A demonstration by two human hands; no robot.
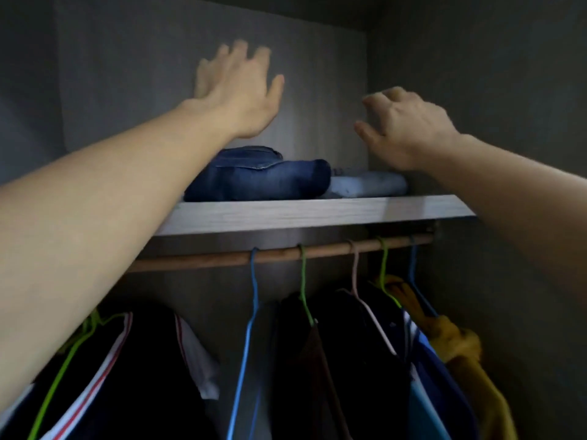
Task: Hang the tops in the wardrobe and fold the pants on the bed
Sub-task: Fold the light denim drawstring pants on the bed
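Jeans [257, 177] partly behind left forearm [133, 185]; hanging tops [152, 360] cut off

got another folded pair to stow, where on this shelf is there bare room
The shelf looks bare between the light folded pants and the right wall, below the right hand. The dark jeans fill the middle. Left of the jeans, the left arm hides the shelf.

Dim grey wardrobe [492, 90] walls rise behind and right of a pale wood-grain shelf [317, 214] — a brown rod [197, 261] runs just beneath it
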